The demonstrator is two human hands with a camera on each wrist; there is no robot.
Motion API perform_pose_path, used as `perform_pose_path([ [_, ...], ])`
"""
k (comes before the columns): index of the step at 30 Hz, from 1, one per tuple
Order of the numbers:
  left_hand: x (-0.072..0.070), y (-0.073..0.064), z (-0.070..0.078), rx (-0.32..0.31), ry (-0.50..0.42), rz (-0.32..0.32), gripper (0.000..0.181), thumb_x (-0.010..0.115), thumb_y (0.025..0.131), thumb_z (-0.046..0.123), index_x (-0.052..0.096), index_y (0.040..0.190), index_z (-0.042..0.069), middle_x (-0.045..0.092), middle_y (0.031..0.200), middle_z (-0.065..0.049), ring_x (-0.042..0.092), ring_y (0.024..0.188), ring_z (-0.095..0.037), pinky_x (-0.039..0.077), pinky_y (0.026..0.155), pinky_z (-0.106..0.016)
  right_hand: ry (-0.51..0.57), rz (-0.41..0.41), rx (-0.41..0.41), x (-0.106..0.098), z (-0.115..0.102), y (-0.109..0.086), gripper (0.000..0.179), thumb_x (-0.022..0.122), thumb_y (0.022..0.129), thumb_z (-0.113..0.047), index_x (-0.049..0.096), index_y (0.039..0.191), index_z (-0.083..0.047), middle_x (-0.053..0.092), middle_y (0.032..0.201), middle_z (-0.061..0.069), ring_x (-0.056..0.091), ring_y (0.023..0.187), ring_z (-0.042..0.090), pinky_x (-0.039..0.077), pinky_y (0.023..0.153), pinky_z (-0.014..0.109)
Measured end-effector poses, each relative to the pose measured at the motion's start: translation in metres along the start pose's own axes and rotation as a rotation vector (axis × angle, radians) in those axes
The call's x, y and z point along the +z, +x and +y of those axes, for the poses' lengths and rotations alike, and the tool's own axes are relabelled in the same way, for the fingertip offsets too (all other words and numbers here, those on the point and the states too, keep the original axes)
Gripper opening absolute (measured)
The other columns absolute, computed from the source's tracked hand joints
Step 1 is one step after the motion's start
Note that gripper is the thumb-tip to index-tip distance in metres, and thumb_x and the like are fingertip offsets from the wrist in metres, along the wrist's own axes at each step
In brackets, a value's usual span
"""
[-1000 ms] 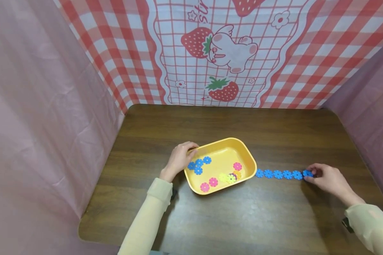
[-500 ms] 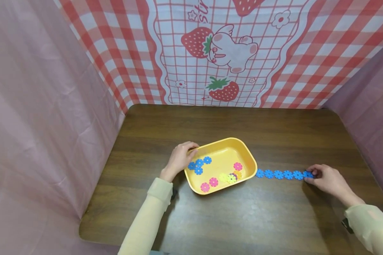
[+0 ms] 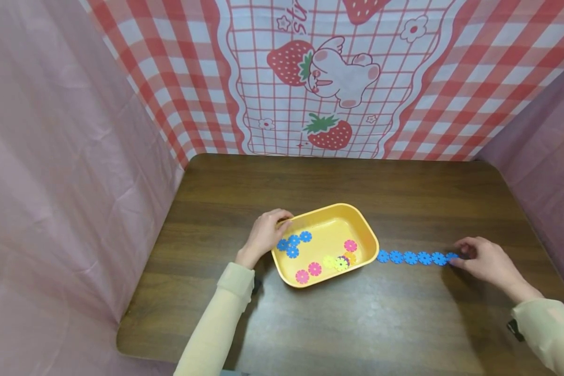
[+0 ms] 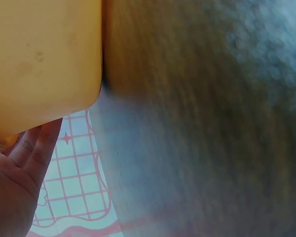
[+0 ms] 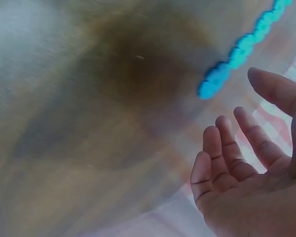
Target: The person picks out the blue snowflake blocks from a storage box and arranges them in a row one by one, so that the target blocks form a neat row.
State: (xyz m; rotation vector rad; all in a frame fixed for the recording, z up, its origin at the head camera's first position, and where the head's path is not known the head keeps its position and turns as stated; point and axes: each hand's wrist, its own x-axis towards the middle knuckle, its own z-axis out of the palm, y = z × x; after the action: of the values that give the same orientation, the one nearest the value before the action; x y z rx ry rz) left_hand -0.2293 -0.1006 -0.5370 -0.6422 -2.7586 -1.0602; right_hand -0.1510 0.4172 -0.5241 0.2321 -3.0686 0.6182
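A yellow plastic tub (image 3: 330,230) stands at a slant on the table. My left hand (image 3: 262,234) grips its left end, thumb over the rim and fingers outside. In the left wrist view the tub's side (image 4: 44,59) hides part of that hand. To the right of the tub, several blue snowflake discs (image 3: 411,258) lie in a straight row. My right hand (image 3: 488,263) is at the row's right end, its thumb overlapping the last disc in the head view. The right wrist view shows its fingers (image 5: 229,148) loosely spread, apart from the discs, holding nothing.
Inside the tub are several blue discs (image 3: 293,241), pink discs (image 3: 314,269) and a yellow, orange and purple cluster (image 3: 339,262). A strawberry-print cloth (image 3: 331,94) hangs behind the wooden table (image 3: 329,334). Pink curtains (image 3: 66,183) flank both sides.
My right hand has let go of the last blue disc and shifted slightly right. The blue row has barely moved. My left hand and the tub have stayed in place.
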Motion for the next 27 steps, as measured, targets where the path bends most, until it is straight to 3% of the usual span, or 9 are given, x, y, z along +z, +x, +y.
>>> perform_pose_path([
  [5, -0.001, 0.000, 0.000, -0.004, -0.005, -0.001, 0.014, 0.069, 0.096, 0.016, 0.074, 0.107, 0.010, 0.072, 0.105, -0.004, 0.067, 0.097, -0.021, 0.052, 0.088, -0.039, 0.004, 0.000, -0.017, -0.010, -0.016, 0.008, 0.040, 0.084, 0.079, -0.024, 0.069, 0.105, 0.003, 0.064, 0.090, 0.011, 0.056, 0.076, 0.023, 0.043, 0.064, 0.038],
  [17, -0.002, 0.000, 0.001, -0.022, -0.009, -0.005, 0.013, 0.069, 0.096, 0.014, 0.074, 0.107, 0.010, 0.071, 0.106, -0.004, 0.067, 0.098, -0.022, 0.051, 0.089, -0.039, 0.041, -0.009, -0.119, -0.028, -0.073, 0.030, 0.037, 0.083, 0.082, -0.024, 0.069, 0.108, -0.001, 0.063, 0.090, 0.005, 0.053, 0.073, 0.011, 0.045, 0.061, 0.028],
  [27, -0.001, -0.001, 0.001, -0.033, -0.001, -0.021, 0.015, 0.068, 0.097, 0.018, 0.073, 0.109, 0.012, 0.071, 0.108, -0.002, 0.067, 0.099, -0.021, 0.051, 0.089, -0.039, 0.088, -0.035, -0.178, -0.029, -0.115, 0.049, 0.037, 0.084, 0.082, -0.024, 0.069, 0.106, -0.001, 0.064, 0.089, 0.005, 0.056, 0.075, 0.018, 0.049, 0.062, 0.028],
])
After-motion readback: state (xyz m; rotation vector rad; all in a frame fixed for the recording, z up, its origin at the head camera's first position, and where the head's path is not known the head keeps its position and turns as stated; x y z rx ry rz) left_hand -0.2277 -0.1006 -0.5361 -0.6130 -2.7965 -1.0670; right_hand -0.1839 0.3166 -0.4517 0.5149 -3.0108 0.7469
